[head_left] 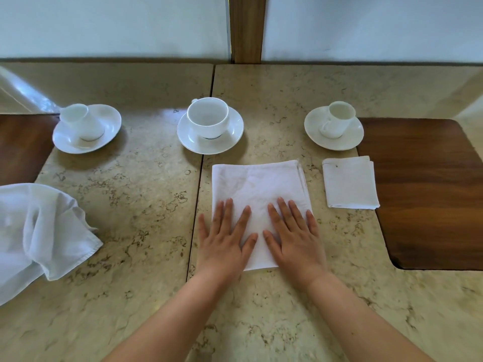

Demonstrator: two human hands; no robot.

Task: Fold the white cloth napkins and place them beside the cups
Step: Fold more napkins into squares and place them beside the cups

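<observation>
On the marble desk (261, 322), at centre: a half-folded white napkin (257, 186), lain flat just in front of the middle cup (208, 117) and its saucer (235, 137). Pressed down on the napkin's near half by both hands, side by side, palms flat, fingers straight and spread, nothing gripped. Left hand (224, 240) set on the near left corner, its outer fingers spilled over the napkin's left edge onto the stone; right hand (292, 237) set on the near right part, its outer fingers reaching to the right edge. Thumbs near each other but apart, a strip of cloth bare between them.

To the right, near the centre napkin: a smaller folded napkin (350, 185), squared off, lain across the meeting of the stone and a dark wooden inlay (423, 194), just in front of the right cup (338, 118) on its saucer (313, 126).

At far left: a loose, rumpled white cloth (39, 231), unfolded, partly cut off by the frame edge. Beyond it, the left cup (81, 121), tilted in its saucer (112, 121).
</observation>
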